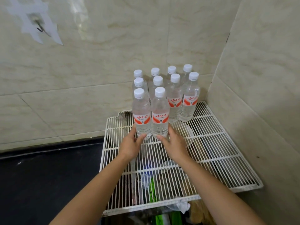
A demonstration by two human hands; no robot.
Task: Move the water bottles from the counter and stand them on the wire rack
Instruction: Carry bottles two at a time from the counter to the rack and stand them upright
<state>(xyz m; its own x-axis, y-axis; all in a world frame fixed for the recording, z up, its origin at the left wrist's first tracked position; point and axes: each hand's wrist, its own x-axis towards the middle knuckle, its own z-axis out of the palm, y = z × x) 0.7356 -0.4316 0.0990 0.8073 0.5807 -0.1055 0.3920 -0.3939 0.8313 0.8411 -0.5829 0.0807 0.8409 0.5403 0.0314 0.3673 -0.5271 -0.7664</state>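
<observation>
Walls: pale tiles (113,46) meet in a corner on the far right.
Hook: a small dark hook (40,29) sits high on the far left wall, on a patch of white tape.
Counter: the black counter (40,179) lies low on the left, just beside the rack.
Wire rack: the white wire rack (219,143) fills the corner on the right.
Back bottles: eight back bottles (189,103) stand upright on the far part of the rack, close together in two rows of four. Each has a white cap.
Left near bottle: the left near bottle (142,111) stands upright in front of the back rows. It has a white cap and a red and white label.
Right near bottle: the right near bottle (160,114) stands upright and touches the left near bottle on its right side. It looks just the same.
Left hand: the left hand (131,143) holds the left near bottle low down. The thumb lies across the front, and the fingers (134,132) curl round the left side.
Right hand: the right hand (174,143) holds the right near bottle low down. The thumb lies across the front, and the fingers (170,130) curl round the right side.
Bottle bottoms: the hands partly hide them, so whether they rest on the wires cannot be told.
Under the rack: green things (152,190) and a clear plastic bag (180,206) show through the wires.
</observation>
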